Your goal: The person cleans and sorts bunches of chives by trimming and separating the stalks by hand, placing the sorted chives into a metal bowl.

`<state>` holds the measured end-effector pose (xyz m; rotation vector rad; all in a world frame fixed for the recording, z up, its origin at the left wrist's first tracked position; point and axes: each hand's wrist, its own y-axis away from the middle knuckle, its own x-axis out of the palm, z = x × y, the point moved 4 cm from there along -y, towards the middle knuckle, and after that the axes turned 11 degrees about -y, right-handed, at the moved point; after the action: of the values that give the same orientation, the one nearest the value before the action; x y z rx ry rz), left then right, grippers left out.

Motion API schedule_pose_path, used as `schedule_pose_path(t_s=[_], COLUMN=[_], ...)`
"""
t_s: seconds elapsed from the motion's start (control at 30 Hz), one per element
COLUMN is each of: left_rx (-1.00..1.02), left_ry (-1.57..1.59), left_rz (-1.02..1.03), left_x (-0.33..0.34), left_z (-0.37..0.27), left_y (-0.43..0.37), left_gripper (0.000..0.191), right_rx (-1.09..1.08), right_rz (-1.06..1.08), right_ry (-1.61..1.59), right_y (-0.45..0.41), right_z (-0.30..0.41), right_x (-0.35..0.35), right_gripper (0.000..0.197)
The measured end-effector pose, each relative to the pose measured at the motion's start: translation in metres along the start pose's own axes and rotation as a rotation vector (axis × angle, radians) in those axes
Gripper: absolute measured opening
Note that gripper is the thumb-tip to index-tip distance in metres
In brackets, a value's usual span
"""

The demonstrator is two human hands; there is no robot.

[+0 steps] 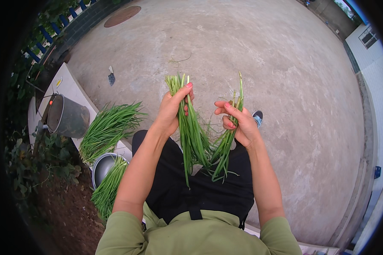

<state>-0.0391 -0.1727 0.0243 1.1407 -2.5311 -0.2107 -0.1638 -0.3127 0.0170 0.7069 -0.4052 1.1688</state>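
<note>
My left hand (175,106) is closed round a thick bunch of green garlic chives (191,137), pale cut ends up and leaves hanging over my lap. A smaller bunch of chives (225,143) is in my right hand (237,122), its thumb and fingers around the stems near the top. The leaf tips of both bunches come close together between my knees. A large pile of chives (110,127) lies on the pale ledge at the left. More chives (110,188) rest in and over the rim of a metal bowl (99,170) beside my left forearm.
A metal bucket (75,118) lies tipped on the pale ledge (65,81). Further off, a cleaver-like blade (111,79) is on the concrete floor (274,79). Loose trimmings (210,126) are scattered beyond my lap. Leafy plants (56,153) and bare soil border the left side.
</note>
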Motion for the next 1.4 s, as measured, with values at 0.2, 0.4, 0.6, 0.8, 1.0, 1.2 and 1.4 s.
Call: schedule_pose_path(t_s=[0.2, 0.4, 0.6, 0.8, 1.0, 1.2, 1.4], left_rx=[0.036, 0.081, 0.1, 0.11, 0.209, 0.221, 0.155], left_ry=[0.067, -0.286, -0.209, -0.084, -0.157, -0.307, -0.296], left_rz=[0.03, 0.029, -0.087, -0.19, -0.282, -0.34, -0.213], left_x=[0.004, 0.043, 0.03, 0.005, -0.018, -0.021, 0.009], left_z=[-0.002, -0.002, 0.007, -0.017, -0.05, -0.05, -0.031], left_y=[0.001, 0.012, 0.006, 0.008, 0.009, 0.007, 0.004], left_gripper=[0.03, 0.02, 0.021, 0.022, 0.021, 0.025, 0.025], right_rx=[0.025, 0.057, -0.013, -0.104, -0.372, -0.365, -0.371], right_rz=[0.143, 0.152, 0.056, -0.063, -0.692, -0.508, -0.035], right_ry=[-0.32, -0.135, 0.075, 0.055, 0.119, 0.434, 0.574], right_y=[-0.005, -0.002, -0.002, -0.014, -0.018, -0.018, -0.021], right_z=[0.001, -0.007, -0.01, -0.026, -0.017, 0.004, -0.009], right_x=[-0.003, 0.007, 0.015, -0.03, -0.149, -0.079, 0.021], right_gripper=[0.041, 0.038, 0.025, 0.023, 0.019, 0.021, 0.022])
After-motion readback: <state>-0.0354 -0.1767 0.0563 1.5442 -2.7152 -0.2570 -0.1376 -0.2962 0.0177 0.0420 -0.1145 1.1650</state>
